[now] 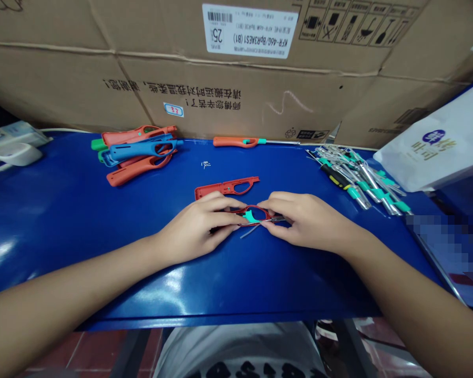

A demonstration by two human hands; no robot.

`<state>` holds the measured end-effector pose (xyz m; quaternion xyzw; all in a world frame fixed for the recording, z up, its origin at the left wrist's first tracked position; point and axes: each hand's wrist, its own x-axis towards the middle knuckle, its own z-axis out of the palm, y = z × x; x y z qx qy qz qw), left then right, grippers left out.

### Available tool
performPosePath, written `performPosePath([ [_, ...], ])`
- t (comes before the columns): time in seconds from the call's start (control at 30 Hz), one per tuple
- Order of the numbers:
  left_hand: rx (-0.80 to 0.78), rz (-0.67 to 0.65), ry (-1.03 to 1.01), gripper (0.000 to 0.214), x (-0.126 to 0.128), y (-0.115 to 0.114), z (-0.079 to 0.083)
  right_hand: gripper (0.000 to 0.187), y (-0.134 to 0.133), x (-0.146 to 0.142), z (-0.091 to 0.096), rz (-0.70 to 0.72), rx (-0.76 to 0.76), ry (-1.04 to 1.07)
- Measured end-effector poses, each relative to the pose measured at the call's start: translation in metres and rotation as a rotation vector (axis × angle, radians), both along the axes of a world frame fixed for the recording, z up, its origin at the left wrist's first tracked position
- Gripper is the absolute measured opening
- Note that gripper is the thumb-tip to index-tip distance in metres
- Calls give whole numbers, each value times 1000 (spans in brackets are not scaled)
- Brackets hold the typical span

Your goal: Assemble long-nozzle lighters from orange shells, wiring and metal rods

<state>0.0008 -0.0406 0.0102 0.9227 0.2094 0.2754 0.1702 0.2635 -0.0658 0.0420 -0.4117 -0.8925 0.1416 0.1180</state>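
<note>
My left hand [199, 226] and my right hand [299, 220] meet at the middle of the blue table [63, 220]. Both are closed on a red lighter shell with a teal trigger [254, 214] that lies flat between them. My left fingers cover its handle end. My right fingertips pinch its front end, where a thin metal wire [249, 231] sticks out. A second red half-shell [226, 187] lies just behind my hands, untouched.
A pile of red and blue lighter bodies [137, 152] lies at the back left. One assembled red lighter [244, 142] rests against the cardboard box [236, 68]. Several metal inner parts with teal pieces [358, 176] lie at the right beside a white bag [441, 142].
</note>
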Motion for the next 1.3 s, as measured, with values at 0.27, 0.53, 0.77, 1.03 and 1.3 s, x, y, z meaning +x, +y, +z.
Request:
performPosePath([
  [0.27,22,-17,26,28,-1,1,1,37,-4,-3,4,44,29,-12],
  [0.53,40,-8,65,25,-1,1,3,24,-3,-1,-3,174,91,-79],
  [0.77,22,-13,39,25,-2,3,2,16,0,-1,-6,170,64,-70],
  [1.03,1,15,-19,20,-3,6,-3,6,2,1,2,55,-121,153],
  [1.3,4,46,-39,17,-3,5,-2,7,4,3,-2,39,-180,204],
])
